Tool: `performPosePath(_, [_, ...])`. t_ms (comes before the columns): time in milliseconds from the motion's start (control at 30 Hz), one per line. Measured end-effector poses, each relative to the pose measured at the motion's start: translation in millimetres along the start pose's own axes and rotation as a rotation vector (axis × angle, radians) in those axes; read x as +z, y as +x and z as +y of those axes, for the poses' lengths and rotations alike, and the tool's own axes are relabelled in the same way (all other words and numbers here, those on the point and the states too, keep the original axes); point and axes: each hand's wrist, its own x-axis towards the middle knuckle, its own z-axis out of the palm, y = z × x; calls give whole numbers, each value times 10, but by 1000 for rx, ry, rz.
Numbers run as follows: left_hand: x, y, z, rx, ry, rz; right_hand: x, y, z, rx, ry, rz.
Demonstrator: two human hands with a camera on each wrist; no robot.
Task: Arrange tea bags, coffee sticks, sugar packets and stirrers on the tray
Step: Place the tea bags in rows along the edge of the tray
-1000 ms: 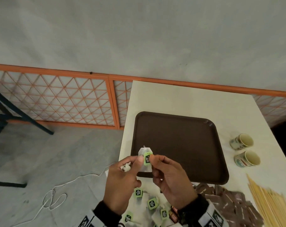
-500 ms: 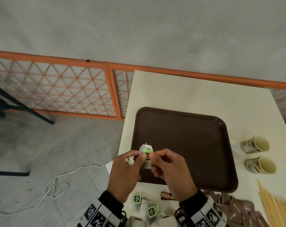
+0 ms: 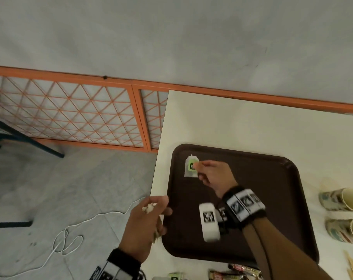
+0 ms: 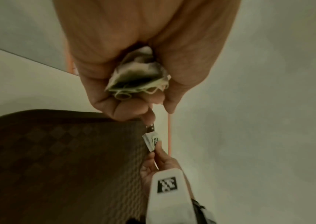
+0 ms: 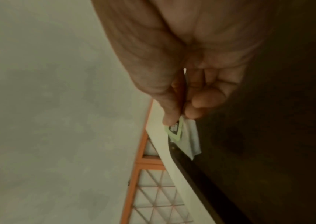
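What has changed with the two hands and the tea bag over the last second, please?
The right hand has carried the tea bag away from the left hand to the tray's far left corner, pinching its green tag. The left hand let go of that bag and drew back to the tray's left edge, still gripping its bundle of tea bags. The tray, otherwise bare, and the cups stayed put.

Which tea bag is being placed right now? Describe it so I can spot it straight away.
Start at the brown tray on the white table and go to its far left corner. The right hand pinches a white tea bag there by its green tag. It is the only bag over the tray; the others are bunched in the left hand or lie at the near table edge.
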Motion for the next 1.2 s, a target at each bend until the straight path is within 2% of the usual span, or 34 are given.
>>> performPosePath(100, [-173,-58,-28,-130,-167,-21,152,413,-37,60,28,79])
performPosePath(200, [-279,-72,-21,-143,-274,-20,264,570,-46,67,-47,157])
performPosePath(367, [-332,-62,82,-110,-441,-45,350,533,-98,31,-216,187])
performPosePath(667, [-376,-187,187,-161,-756,-269,336,395,-132,-24,-303,175])
performPosePath(733, [-392,-223,184,-158,-788,-287,270,211,-186,-148,-390,217])
performPosePath(800, [-384,-258,174,-145,-802,-295,191,-187,-277,-349,-483,169])
performPosePath(900, [-296,-300,178,-148,-812,-329,150,-1028,-374,-598,-582,-126])
performPosePath(1000, [-190,-336,163,-157,-777,-339,191,-1624,-343,-693,-634,-283])
performPosePath(1200, [14,-547,113,-158,-840,-423,81,-2014,-66,-879,-842,-174])
